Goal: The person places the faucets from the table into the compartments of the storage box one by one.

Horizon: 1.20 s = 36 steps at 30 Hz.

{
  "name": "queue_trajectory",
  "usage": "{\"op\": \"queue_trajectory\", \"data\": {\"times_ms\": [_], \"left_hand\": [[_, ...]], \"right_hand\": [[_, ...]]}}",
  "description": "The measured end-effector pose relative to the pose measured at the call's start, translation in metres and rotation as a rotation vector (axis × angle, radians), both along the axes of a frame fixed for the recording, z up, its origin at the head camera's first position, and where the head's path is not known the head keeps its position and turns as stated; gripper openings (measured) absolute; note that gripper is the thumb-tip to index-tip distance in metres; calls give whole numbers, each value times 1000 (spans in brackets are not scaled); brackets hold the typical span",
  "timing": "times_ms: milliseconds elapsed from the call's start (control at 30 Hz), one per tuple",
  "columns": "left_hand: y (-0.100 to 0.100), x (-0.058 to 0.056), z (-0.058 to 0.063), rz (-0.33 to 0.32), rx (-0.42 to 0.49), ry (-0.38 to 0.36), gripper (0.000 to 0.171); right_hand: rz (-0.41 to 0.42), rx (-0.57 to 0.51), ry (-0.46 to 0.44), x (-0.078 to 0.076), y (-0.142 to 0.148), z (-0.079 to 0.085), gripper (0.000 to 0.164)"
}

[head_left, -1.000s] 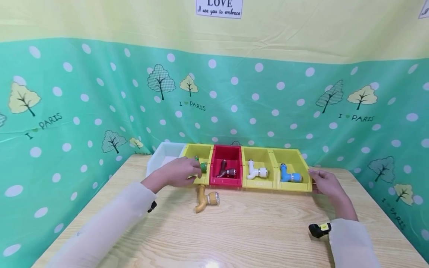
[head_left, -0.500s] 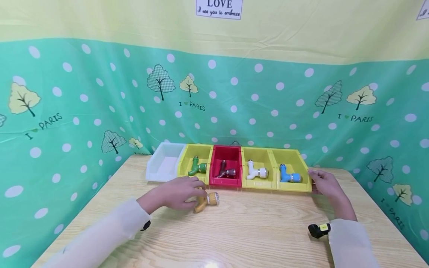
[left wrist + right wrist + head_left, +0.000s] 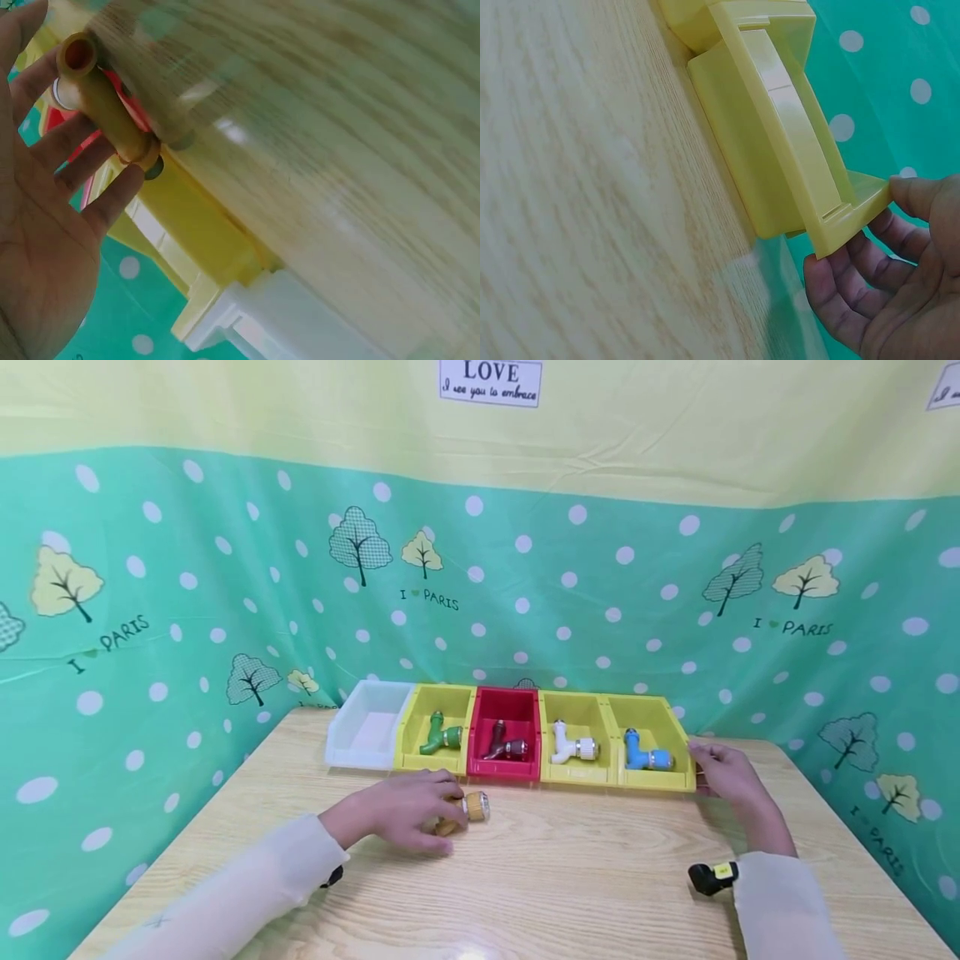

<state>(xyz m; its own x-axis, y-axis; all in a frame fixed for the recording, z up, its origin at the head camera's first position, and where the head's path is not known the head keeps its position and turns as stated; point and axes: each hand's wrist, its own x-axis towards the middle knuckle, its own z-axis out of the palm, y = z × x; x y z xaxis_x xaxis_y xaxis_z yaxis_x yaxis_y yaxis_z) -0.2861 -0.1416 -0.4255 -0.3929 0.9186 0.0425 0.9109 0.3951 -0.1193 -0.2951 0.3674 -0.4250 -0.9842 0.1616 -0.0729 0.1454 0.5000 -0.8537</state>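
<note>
My left hand (image 3: 408, 810) is spread over a tan plastic tap (image 3: 477, 807) lying on the table in front of the bins. In the left wrist view its fingers lie along the tap's body (image 3: 112, 116), with the thumb apart at the top left. My right hand (image 3: 731, 774) pinches the outer side of the rightmost yellow bin (image 3: 688, 773). The right wrist view has its thumb on the bin's rim (image 3: 855, 217) and the fingers below. That bin holds a blue tap (image 3: 647, 753).
Left of it, a yellow bin holds a white tap (image 3: 573, 745), a red bin (image 3: 505, 774) a dark brown tap (image 3: 506, 745), and another yellow bin a green tap (image 3: 441, 735). A translucent white bin (image 3: 345, 756) ends the row, in front of a green dotted curtain (image 3: 570, 610).
My left hand has come away from the green tap's bin, leaving that tap inside, and moved toward me and right over the tan tap. My right hand stays on the bin's end.
</note>
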Motion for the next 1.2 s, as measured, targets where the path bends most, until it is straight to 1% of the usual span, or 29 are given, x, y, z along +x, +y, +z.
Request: {"op": "queue_trajectory", "data": {"times_ms": [133, 333, 500, 600, 733, 933, 1200], "left_hand": [[4, -2, -2, 3, 19, -24, 34], [6, -3, -4, -12, 52, -49, 28], [7, -4, -5, 17, 63, -108, 25], [9, -5, -4, 23, 66, -127, 24], [12, -7, -3, 7, 62, -125, 22], [10, -5, -2, -13, 54, -104, 13], [6, -1, -1, 3, 40, -87, 10]], "right_hand": [[-9, 0, -1, -1, 0, -1, 67], [-11, -8, -19, -3, -2, 2, 67], [7, -3, -16, -4, -3, 4, 68], [14, 1, -15, -2, -1, 3, 69], [12, -2, -16, -2, -1, 2, 69], [14, -1, -15, -3, 0, 0, 67], [6, -2, -6, 0, 0, 0, 67]]}}
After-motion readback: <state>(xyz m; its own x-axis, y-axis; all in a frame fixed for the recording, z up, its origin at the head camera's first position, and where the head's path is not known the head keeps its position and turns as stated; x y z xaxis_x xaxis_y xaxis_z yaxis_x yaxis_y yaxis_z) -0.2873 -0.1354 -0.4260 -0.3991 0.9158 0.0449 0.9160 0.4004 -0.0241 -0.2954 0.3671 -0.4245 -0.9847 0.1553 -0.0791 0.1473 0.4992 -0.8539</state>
